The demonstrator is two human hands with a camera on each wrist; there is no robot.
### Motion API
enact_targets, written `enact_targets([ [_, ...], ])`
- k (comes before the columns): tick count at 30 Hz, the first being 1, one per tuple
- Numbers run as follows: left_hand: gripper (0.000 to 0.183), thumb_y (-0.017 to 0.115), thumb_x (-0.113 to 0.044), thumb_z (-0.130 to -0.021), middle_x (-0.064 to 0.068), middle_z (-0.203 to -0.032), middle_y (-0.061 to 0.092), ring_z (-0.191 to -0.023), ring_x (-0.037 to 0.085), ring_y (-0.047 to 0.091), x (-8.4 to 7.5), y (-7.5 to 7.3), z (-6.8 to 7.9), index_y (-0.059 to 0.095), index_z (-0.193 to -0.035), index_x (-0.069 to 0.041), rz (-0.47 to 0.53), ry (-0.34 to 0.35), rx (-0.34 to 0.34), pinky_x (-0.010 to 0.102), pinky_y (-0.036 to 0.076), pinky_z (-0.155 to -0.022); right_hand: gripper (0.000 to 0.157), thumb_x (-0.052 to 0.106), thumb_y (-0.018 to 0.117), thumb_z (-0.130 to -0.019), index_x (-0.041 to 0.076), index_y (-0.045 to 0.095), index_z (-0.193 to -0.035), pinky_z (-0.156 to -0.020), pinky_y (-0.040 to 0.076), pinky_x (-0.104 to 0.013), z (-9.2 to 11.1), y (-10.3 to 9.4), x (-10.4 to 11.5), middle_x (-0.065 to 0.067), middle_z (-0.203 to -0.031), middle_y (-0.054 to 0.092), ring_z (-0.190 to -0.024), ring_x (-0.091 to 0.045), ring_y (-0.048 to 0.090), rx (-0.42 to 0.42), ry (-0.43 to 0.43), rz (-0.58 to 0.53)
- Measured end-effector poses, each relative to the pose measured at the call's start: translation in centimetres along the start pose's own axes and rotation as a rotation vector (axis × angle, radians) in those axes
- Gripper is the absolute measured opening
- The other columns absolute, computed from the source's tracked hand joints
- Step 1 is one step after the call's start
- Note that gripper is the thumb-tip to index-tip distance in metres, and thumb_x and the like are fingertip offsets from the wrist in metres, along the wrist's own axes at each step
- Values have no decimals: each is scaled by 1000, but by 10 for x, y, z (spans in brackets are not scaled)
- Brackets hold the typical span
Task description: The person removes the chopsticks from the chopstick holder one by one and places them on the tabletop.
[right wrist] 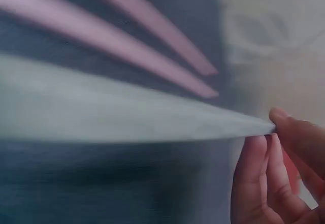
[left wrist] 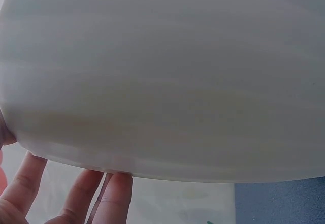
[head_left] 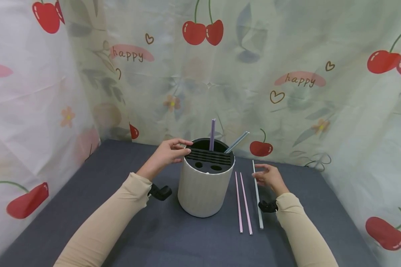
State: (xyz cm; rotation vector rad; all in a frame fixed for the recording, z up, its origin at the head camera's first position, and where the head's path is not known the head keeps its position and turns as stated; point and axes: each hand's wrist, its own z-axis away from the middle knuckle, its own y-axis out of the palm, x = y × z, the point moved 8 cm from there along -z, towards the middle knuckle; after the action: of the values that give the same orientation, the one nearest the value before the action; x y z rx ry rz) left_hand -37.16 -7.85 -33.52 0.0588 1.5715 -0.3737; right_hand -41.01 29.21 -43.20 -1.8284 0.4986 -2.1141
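A round white utensil holder (head_left: 204, 193) with a black slotted insert (head_left: 208, 157) stands upright on the table. My left hand (head_left: 167, 154) grips its left rim, with some fingertips over the edge; in the left wrist view its fingers (left wrist: 118, 196) meet the holder's edge. To the holder's right, my right hand (head_left: 269, 177) pinches a pale whitish-green chopstick (head_left: 258, 202) near its far, thin end, between thumb and fingers (right wrist: 249, 176). Just left of it, two pink chopsticks (head_left: 238, 204) lie side by side. Purple chopsticks (head_left: 212, 133) and light-blue chopsticks (head_left: 237, 142) stand in the holder's rear compartment.
A dark grey-blue cloth covers the table (head_left: 200, 244). Printed curtains (head_left: 207, 81) with cherries and lettering hang behind it and along both sides. Two round holes (head_left: 216, 168) open at the front of the insert, ahead of its slots.
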Motion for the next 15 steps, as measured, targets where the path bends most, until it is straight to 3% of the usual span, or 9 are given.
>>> enact_targets([
  [5, 37, 66, -23, -94, 15, -131, 54, -124, 30, 52, 1, 0, -1, 62, -130, -17, -4, -2, -6, 48, 48, -100, 49, 2, 72, -85, -2, 55, -132, -62, 58, -27, -1, 16, -35, -9, -88, 65, -69, -12, 62, -4, 102, 49],
  [15, 37, 66, -24, -94, 13, -128, 56, -125, 29, 51, 2, 0, -1, 62, -130, -18, -7, 18, -5, 47, 48, -99, 50, 2, 75, -82, -1, 58, -128, -62, 59, -28, -6, 24, -45, -14, -96, 63, -67, -9, 63, -1, 138, 76],
])
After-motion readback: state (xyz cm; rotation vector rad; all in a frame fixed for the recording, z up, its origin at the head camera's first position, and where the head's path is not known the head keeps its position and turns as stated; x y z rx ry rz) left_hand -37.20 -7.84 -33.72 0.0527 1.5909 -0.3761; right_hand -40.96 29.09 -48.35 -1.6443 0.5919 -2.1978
